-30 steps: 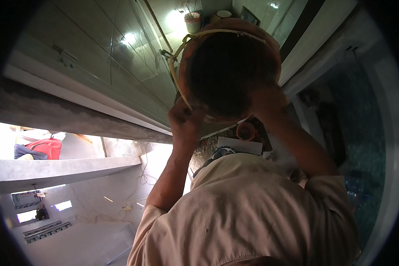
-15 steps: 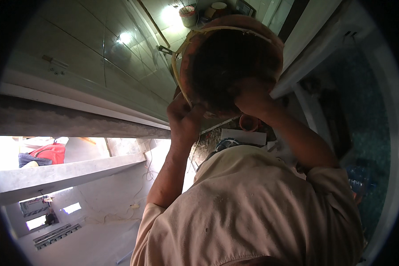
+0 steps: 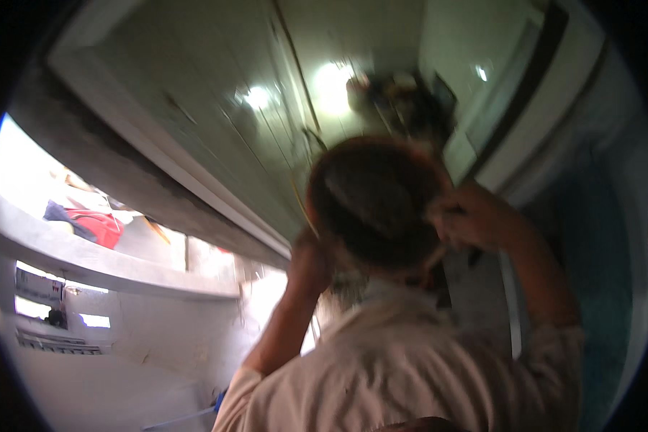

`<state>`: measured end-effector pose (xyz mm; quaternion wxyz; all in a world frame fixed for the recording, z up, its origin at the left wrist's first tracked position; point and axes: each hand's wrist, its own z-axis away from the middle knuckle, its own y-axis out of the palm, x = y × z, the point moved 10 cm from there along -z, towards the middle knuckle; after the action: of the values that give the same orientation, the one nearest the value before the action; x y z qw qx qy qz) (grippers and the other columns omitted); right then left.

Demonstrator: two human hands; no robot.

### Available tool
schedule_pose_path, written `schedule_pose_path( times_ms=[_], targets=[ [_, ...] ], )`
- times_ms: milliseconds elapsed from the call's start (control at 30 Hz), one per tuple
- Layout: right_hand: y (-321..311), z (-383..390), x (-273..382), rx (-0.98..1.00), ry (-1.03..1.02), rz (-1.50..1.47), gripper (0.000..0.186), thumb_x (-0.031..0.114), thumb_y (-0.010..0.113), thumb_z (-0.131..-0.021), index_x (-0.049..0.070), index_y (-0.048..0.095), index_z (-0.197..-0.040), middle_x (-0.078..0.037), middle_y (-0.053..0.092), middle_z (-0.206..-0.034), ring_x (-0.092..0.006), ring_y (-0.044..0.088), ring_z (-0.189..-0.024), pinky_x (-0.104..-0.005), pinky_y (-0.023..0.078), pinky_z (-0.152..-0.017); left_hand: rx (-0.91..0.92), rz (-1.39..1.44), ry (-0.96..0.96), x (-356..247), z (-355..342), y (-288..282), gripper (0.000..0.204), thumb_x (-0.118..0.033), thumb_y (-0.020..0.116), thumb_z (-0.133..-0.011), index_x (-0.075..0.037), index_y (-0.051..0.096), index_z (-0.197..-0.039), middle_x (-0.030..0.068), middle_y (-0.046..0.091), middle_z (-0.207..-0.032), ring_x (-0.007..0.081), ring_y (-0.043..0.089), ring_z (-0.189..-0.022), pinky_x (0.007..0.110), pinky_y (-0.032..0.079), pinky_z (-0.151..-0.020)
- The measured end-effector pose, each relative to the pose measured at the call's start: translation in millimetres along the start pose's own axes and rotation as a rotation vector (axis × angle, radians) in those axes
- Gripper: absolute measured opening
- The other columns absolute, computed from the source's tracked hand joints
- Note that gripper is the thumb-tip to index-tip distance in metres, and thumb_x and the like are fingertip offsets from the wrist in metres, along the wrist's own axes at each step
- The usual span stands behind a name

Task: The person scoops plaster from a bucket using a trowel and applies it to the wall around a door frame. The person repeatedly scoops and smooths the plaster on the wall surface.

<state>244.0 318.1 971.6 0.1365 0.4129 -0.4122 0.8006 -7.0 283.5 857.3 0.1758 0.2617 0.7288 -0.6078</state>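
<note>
A round, reddish-orange bucket with a dark inside (image 3: 389,252) hangs between a person's raised bare hands, its mouth turned up toward the viewer and a rough grey patch (image 3: 367,191) showing within. The left grip (image 3: 311,263) is clamped on the bucket's edge at 8 o'clock, its fingers partly hidden, the forearm rising steeply beneath it. At 3 o'clock the right grip (image 3: 475,216) stands against the rim, knuckles raised and fingers curled inward, the forearm slanting up and in from a bent elbow; blur makes it impossible to tell whether those fingers pinch the rim or only press on it. The bucket sits squarely between the two, its mouth spanning the gap from one grip to the other.

At 6 o'clock, the wearer's beige cloth shirt (image 3: 410,367) fills the foreground. Just past 12 o'clock lies a dark, blurred cluster of containers (image 3: 407,104); pale greenish tiling (image 3: 209,122) stretches toward 10 o'clock. Farther out, a bright red bundle (image 3: 104,229) lies at 9 o'clock and a dark teal surface (image 3: 594,288) at 4 o'clock.
</note>
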Motion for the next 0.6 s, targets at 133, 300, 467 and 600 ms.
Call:
schedule_pose_path(
  times_ms=[133, 300, 467, 600],
  targets=[
    [-44.7, 23.5, 100.3, 0.104, -0.080, 0.048, 0.027, 0.019, 0.064, -0.097, -0.003, 0.071, -0.109, -0.008, 0.071, -0.079, -0.0140, 0.066, -0.063, -0.0305, 0.054, -0.062, -0.041, 1.050, -0.555, 17.9, 24.4, 9.1, 0.028, -0.008, 0.063, -0.091, 0.004, 0.061, -0.116, 0.0167, 0.068, -0.096, 0.0284, 0.070, -0.076, 0.039, 0.057, -0.069],
    [-95.1, 58.4, 212.9, 0.082, -0.281, -0.040, 0.026, 0.020, 0.059, -0.100, -0.003, 0.071, -0.103, -0.011, 0.070, -0.076, -0.0140, 0.064, -0.060, -0.0293, 0.052, -0.056, -0.076, 1.484, -0.586, 9.5, 36.2, 5.1, 0.026, -0.003, 0.058, -0.092, 0.005, 0.059, -0.117, 0.0145, 0.068, -0.100, 0.0272, 0.069, -0.080, 0.039, 0.057, -0.071],
    [-175.9, 96.0, 322.1, -0.342, -0.700, 0.163, 0.039, 0.032, 0.065, -0.094, -0.006, 0.069, -0.095, -0.011, 0.065, -0.069, -0.0148, 0.060, -0.051, -0.0273, 0.049, -0.046, -0.181, 1.539, -0.581, 0.9, 44.0, -10.4, 0.022, 0.000, 0.059, -0.091, 0.004, 0.060, -0.112, 0.0143, 0.068, -0.093, 0.0273, 0.069, -0.073, 0.038, 0.057, -0.065],
    [-219.8, 91.9, 357.5, -0.649, -0.774, 0.397, 0.034, 0.031, 0.063, -0.095, -0.002, 0.069, -0.090, -0.008, 0.063, -0.069, -0.0124, 0.059, -0.053, -0.0295, 0.046, -0.047, -0.197, 1.552, -0.594, -2.0, 51.8, -14.5, 0.023, 0.002, 0.060, -0.089, 0.005, 0.060, -0.112, 0.0143, 0.067, -0.094, 0.0278, 0.069, -0.075, 0.039, 0.058, -0.064]
  ],
)
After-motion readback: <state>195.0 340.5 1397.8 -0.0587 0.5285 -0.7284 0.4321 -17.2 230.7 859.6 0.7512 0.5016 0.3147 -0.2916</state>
